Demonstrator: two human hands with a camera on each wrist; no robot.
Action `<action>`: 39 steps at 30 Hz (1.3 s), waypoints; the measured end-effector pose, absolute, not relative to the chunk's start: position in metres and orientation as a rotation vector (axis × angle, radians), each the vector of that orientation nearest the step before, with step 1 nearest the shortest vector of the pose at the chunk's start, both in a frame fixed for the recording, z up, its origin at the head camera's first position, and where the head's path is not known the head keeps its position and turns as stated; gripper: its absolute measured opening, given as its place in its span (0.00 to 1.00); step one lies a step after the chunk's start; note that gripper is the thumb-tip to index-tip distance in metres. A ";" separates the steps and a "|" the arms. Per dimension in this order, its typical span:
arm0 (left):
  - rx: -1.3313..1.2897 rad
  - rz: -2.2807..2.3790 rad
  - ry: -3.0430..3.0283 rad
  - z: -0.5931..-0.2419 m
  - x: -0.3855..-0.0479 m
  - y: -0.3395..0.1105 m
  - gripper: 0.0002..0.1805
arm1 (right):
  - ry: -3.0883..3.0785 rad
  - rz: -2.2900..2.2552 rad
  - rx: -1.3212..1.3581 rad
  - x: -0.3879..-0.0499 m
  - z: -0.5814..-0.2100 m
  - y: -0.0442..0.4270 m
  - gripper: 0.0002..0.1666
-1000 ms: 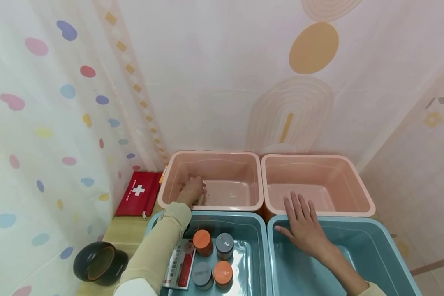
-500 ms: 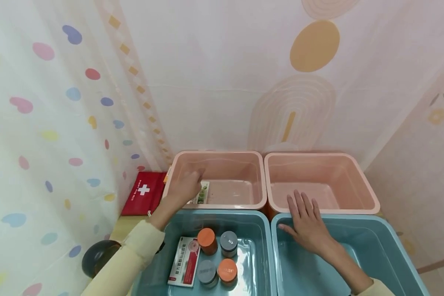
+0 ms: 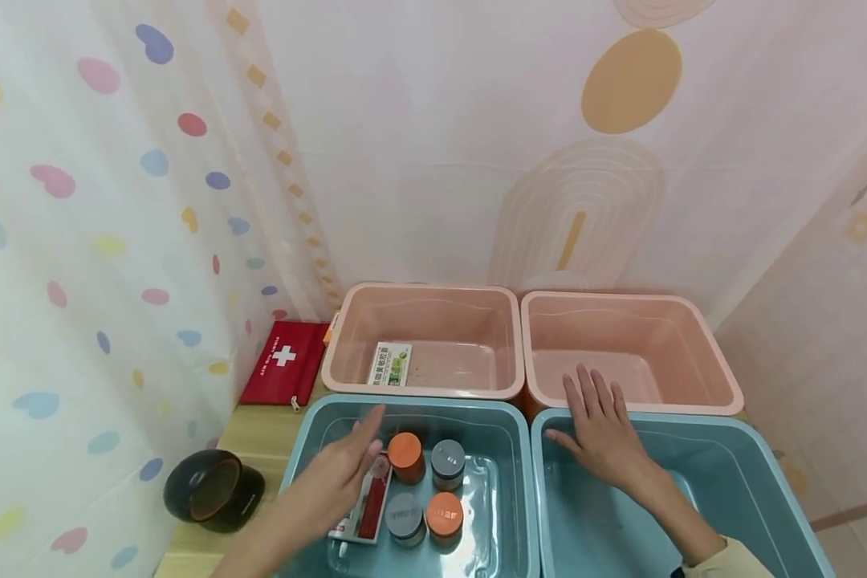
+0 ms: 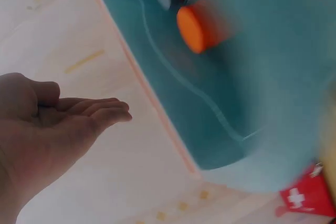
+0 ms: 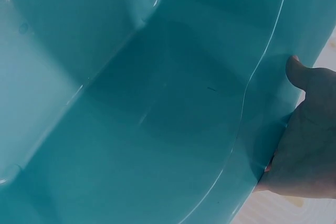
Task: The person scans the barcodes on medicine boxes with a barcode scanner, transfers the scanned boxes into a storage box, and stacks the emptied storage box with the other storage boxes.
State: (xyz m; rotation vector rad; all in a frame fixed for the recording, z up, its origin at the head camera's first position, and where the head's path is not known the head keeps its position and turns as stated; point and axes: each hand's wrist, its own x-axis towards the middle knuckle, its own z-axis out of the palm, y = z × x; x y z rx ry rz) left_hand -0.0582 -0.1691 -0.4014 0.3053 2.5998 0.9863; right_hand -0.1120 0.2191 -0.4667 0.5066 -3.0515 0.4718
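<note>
My left hand [image 3: 335,478], fingers extended and holding nothing, is above the left blue bin [image 3: 502,482]. Beneath it lies a white and red medicine box [image 3: 372,502], partly covered by the hand. Beside that box stand two orange-lidded jars [image 3: 444,514] and two grey-lidded jars [image 3: 448,461]. A white and green medicine box [image 3: 390,364] lies in the left pink bin [image 3: 422,299]. My right hand [image 3: 607,441] rests with straight fingers over the far rim of the right blue bin [image 3: 751,474]. In the left wrist view an orange-lidded jar [image 4: 191,30] is blurred.
The right pink bin [image 3: 621,321] stands behind the right blue bin. On the wooden table [image 3: 267,429] at the left lie a red first aid kit pouch [image 3: 285,365] and a dark bowl-like object [image 3: 213,490]. A patterned curtain [image 3: 419,160] hangs behind the bins.
My left hand has come out of the left pink bin and moved back over the left blue bin. The white and green box now shows fully in the pink bin. My right hand stays put.
</note>
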 end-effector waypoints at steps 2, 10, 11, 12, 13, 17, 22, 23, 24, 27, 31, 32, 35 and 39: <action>0.198 1.002 2.525 -0.411 -0.050 -0.170 0.40 | -3.048 0.470 0.504 -0.112 -0.467 0.220 0.53; -0.068 1.029 2.336 -0.458 -0.050 -0.177 0.53 | -3.050 0.494 0.514 -0.113 -0.467 0.221 0.53; -0.064 1.009 2.339 -0.463 -0.051 -0.177 0.53 | -3.050 0.495 0.516 -0.112 -0.467 0.221 0.53; -0.060 0.986 2.342 -0.468 -0.052 -0.178 0.53 | -3.049 0.490 0.518 -0.112 -0.467 0.221 0.53; -0.047 0.970 2.344 -0.471 -0.054 -0.178 0.52 | -3.048 0.484 0.519 -0.112 -0.467 0.221 0.53; -0.006 0.906 2.332 -0.482 -0.060 -0.179 0.49 | -3.051 0.479 0.516 -0.111 -0.467 0.220 0.52; 0.044 0.826 2.282 -0.494 -0.067 -0.183 0.49 | -3.053 0.485 0.512 -0.110 -0.466 0.220 0.51; 0.062 0.800 2.268 -0.501 -0.070 -0.185 0.50 | -3.049 0.487 0.513 -0.110 -0.466 0.220 0.51; 0.073 0.785 2.265 -0.508 -0.072 -0.187 0.51 | -3.045 0.488 0.515 -0.109 -0.466 0.220 0.51; 0.090 0.725 2.234 -0.540 -0.081 -0.198 0.56 | -3.035 0.495 0.520 -0.108 -0.467 0.221 0.50; 0.051 0.658 2.225 -0.585 -0.093 -0.210 0.59 | -3.032 0.513 0.526 -0.109 -0.467 0.222 0.50; 0.046 0.644 2.235 -0.592 -0.095 -0.211 0.59 | -3.033 0.515 0.525 -0.109 -0.467 0.221 0.50; 0.039 0.581 2.253 -0.592 -0.094 -0.208 0.59 | -3.033 0.517 0.521 -0.110 -0.467 0.221 0.50; 0.032 0.495 2.280 -0.565 -0.085 -0.195 0.59 | -3.035 0.513 0.517 -0.110 -0.467 0.221 0.50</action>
